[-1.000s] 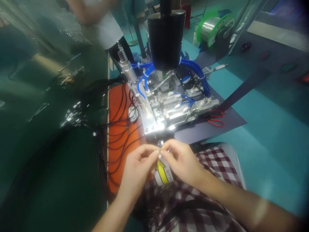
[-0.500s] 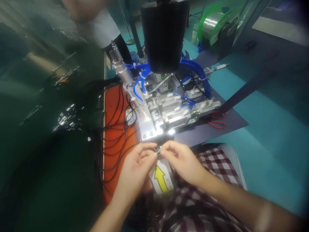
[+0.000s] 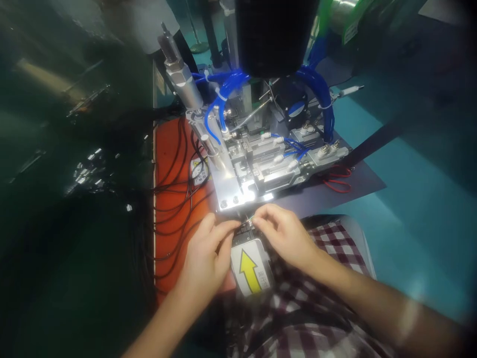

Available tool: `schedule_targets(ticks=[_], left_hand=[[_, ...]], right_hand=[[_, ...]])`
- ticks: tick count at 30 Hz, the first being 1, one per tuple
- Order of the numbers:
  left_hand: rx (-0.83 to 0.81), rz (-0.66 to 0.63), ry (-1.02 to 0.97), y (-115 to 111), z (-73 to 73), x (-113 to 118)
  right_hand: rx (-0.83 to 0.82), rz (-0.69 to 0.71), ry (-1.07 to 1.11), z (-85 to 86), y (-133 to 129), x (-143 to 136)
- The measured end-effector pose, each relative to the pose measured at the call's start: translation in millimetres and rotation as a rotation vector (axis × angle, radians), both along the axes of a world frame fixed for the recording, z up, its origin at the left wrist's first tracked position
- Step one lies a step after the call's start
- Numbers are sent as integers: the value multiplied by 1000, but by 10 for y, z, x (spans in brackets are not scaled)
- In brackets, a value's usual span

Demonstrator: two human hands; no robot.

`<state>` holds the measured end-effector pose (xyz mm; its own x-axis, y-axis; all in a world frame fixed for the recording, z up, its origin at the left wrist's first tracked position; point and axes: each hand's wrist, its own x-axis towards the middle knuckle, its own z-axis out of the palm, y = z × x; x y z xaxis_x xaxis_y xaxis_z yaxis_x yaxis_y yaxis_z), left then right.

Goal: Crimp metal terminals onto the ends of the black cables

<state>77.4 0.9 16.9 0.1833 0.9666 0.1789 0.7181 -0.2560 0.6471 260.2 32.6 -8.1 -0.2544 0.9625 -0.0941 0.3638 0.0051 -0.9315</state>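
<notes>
In the head view my left hand (image 3: pixel 210 248) reaches in from the left, its thumb and forefinger brought together at the small metal fixture (image 3: pixel 246 227). On the other side of that fixture my right hand (image 3: pixel 285 233) pinches with thumb and forefinger. A thin, light strand shows at the right fingertips, too small to name. What sits between the left fingertips is hidden. Just below lies a white plate with a yellow arrow (image 3: pixel 249 271). The metal machine (image 3: pixel 257 164) with its cylinders and clamps stands right beyond my fingers.
Blue air tubes (image 3: pixel 316 94) arch over the machine beneath a black cylindrical housing (image 3: pixel 276 35). Black cables (image 3: pixel 179 199) cross the orange surface (image 3: pixel 167 164) at left. Red wire loops (image 3: pixel 339 181) lie at right. A green spool (image 3: pixel 352 25) stands at the back; a person's white sleeve (image 3: pixel 152 25) shows behind.
My hands have moved slightly apart over the fixture, uncovering more of it and of the arrow plate. The left fingers have drawn back to the left. The whole view has shifted a little.
</notes>
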Motion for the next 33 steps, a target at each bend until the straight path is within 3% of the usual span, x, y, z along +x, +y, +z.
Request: schedule_targets(ticks=[4,13,25,33], left_hand=[[32,-103,21,20,-48,-36],[56,-232,82,66,-74,-153],[249,-348,349,104,-129,-226],[192,-356,316,122,-101,-236]], right_hand=[[-153,3,114,-93,-13,35],[-244,50,204,-131,-5,68],[-103,47,58,-140,3,55],[-142,48,44,-110,28,62]])
